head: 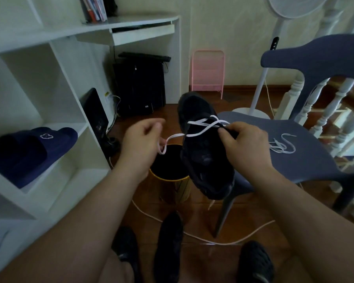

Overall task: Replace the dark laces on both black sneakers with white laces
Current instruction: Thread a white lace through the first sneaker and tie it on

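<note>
Fingers (pixel 226 133) of right hand (pixel 245 144) on black sneaker (pixel 204 152), white lace (pixel 202 127) just beyond.

Person, seen from own head camera.
- Arms: two, bare from the frame edge to the wrist; no sleeves, watch or bands visible.
- Left hand (pixel 140 139): bare, no rings or glove.
- Right hand (pixel 246 145): bare, no rings or glove.
- Feet: dark perforated clog (pixel 254 262) on one foot at the bottom edge.
</note>
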The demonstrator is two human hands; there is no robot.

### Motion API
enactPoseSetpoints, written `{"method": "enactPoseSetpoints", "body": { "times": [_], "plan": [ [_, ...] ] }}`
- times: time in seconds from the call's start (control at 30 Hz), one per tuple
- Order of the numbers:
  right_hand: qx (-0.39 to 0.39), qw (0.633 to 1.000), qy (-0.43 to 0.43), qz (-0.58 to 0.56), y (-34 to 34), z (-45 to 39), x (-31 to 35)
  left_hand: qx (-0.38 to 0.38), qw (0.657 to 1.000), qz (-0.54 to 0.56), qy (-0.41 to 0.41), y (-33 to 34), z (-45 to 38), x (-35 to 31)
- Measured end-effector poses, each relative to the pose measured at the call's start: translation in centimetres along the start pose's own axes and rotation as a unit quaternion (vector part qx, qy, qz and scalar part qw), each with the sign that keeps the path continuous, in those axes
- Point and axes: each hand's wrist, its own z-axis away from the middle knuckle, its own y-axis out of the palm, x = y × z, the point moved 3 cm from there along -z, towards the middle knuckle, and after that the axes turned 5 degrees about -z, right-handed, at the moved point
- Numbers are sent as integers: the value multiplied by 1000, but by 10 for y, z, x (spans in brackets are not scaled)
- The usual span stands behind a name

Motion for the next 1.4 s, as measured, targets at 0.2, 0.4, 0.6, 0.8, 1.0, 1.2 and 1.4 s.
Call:
{"method": "enactPoseSetpoints", "body": {
  "times": [0.2,0.4,0.6,0.8,1.0,1.2,1.4],
  "plan": [
    [-12,999,-37,-17,2,5,12,81,980,-171,67,19,6,10],
    [-19,998,-61,-19,0,7,11,132,989,-57,-22,21,2,15],
    [-28,999,-14,-32,-14,0,1,356,904,-237,-11,-17,-7,19],
    [-16,999,-24,-17,-15,2,4,359,810,-463,-23,-33,-10,37],
    [-23,999,-25,-40,-9,5,11,159,963,-196,94,6,-2,9],
    [-16,999,-23,-43,-7,6,13,193,958,-185,108,19,4,6],
    [-27,998,44,-44,-23,-2,1,359,864,-350,42,-13,-7,20]
  ]
}}
